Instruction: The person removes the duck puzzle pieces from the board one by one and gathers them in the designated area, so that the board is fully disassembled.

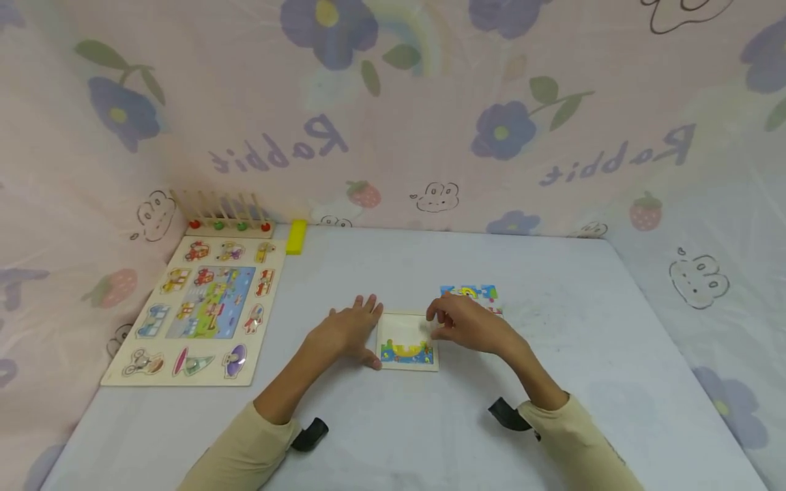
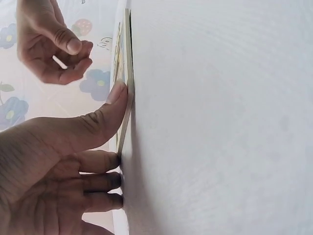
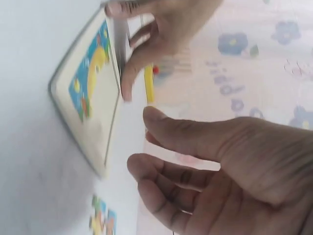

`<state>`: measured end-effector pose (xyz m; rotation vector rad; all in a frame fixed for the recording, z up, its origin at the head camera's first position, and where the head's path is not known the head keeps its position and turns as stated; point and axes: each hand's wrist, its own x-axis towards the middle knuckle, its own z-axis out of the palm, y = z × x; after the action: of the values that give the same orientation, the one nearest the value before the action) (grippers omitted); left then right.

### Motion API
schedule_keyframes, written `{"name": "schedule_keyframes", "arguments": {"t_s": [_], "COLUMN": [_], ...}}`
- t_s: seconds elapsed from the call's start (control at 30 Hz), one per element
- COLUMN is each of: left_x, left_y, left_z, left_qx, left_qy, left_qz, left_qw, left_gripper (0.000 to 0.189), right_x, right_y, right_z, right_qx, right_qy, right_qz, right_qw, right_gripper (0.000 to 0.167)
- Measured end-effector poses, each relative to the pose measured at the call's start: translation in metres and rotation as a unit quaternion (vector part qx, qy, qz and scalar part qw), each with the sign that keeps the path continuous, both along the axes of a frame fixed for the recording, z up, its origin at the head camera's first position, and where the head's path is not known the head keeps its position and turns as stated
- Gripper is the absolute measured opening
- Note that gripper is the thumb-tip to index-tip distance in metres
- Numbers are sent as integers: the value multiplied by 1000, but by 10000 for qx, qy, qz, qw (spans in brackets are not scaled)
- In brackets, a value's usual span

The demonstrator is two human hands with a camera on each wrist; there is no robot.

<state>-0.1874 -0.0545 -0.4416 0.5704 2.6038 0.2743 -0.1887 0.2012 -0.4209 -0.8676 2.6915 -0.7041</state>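
A small square puzzle tray (image 1: pixel 402 326) lies flat on the table, its near strip filled with joined blue and yellow pieces (image 1: pixel 406 352). My left hand (image 1: pixel 346 331) spreads along the tray's left side. In the left wrist view its thumb touches the tray's edge (image 2: pixel 128 54), and the straight fingers reach down beside it. Over the tray's right edge hovers my right hand (image 1: pixel 473 324), fingers loosely bent. Its thumb (image 3: pixel 186 137) stands apart from the fingertips in the right wrist view, with nothing between them. Loose colourful puzzle pieces (image 1: pixel 487 293) lie just beyond it, partly hidden by that hand.
A large picture board (image 1: pixel 260 361) with vehicle and toy shapes occupies the table's left side. Behind it stands a wooden peg rack (image 1: pixel 230 230) with red and green beads, and a yellow block (image 1: pixel 296 237) lies beside that. A patterned cloth (image 1: pixel 393 164) hangs behind the table.
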Motion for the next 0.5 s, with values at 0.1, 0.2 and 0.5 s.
{"name": "schedule_keyframes", "arguments": {"t_s": [0.1,0.2,0.5], "left_x": [-1,-2,-2], "left_y": [1,1,-2], "left_z": [0,0,0], "left_qx": [18,-8,-9], "left_qy": [-59,-82,-70], "left_qz": [-44,-69,-19], "left_qw": [10000,9999,10000], "left_gripper": [108,109,111], "right_x": [1,1,-2], "right_y": [-18,-35,-64], "right_z": [-2,-6,-29], "right_qx": [71,101,305], "right_qy": [-208,-434,-589], "right_qz": [287,463,588], "right_qw": [9993,9979,9961], "right_gripper": [22,23,28]}}
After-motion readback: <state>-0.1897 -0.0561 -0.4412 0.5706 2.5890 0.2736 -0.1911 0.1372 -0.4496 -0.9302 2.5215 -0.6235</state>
